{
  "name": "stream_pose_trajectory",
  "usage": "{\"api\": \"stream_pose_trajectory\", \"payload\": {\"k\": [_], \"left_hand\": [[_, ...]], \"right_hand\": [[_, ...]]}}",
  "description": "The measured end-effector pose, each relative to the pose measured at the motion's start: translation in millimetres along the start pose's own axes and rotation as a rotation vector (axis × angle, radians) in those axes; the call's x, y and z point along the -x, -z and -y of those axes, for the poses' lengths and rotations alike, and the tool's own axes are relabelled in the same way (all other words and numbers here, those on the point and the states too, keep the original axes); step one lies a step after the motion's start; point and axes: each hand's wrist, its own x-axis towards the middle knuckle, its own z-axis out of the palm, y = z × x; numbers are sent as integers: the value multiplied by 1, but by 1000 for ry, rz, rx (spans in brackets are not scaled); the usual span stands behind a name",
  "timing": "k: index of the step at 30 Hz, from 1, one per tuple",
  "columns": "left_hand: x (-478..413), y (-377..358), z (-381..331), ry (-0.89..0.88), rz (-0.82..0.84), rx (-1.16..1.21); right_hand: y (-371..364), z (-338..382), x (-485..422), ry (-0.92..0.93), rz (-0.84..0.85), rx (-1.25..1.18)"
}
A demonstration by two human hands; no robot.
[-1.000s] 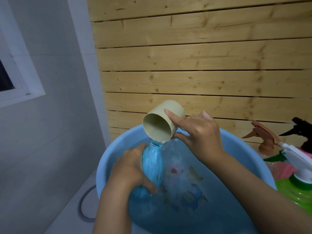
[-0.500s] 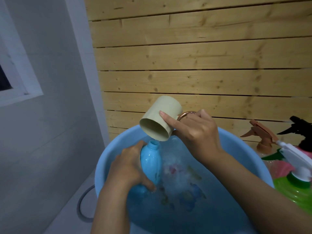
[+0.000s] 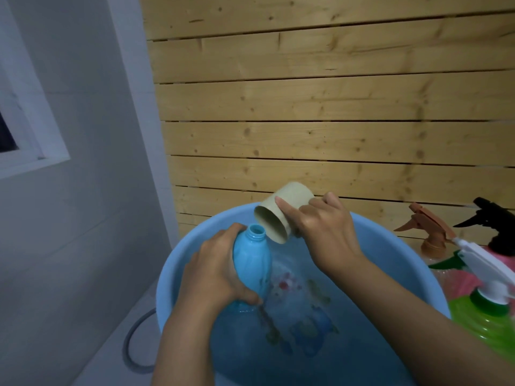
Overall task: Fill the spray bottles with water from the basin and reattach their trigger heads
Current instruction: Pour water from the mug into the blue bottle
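Note:
My left hand (image 3: 216, 271) grips a light blue spray bottle (image 3: 252, 263) with no trigger head, its open neck pointing up and its base in the water. My right hand (image 3: 326, 232) holds a beige cup (image 3: 281, 214) tipped on its side, its mouth just above and right of the bottle's neck, index finger stretched along the cup. Both are over the light blue basin (image 3: 404, 263), which holds water over a printed picture on its bottom.
At the right edge stand bottles with heads on: a brown trigger head (image 3: 426, 227), a black trigger head (image 3: 493, 221), and a white trigger head (image 3: 485, 271) on a green bottle (image 3: 482, 327). A wooden slat wall rises behind. A grey hose (image 3: 133, 346) loops at the basin's left.
Water was pouring from the cup into the bottle a second ago; now no stream shows. The cup has shifted right of the neck, leaving the opening uncovered.

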Motion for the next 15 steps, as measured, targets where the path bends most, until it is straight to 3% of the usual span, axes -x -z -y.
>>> {"api": "stream_pose_trajectory", "payload": {"k": [5,15], "left_hand": [[0,0,-2,-20,-45,12],[3,2,-6,-26,-47,-34]], "right_hand": [[1,5,-2,-35,408,143],[-5,1,7,-189,663,-2]]}}
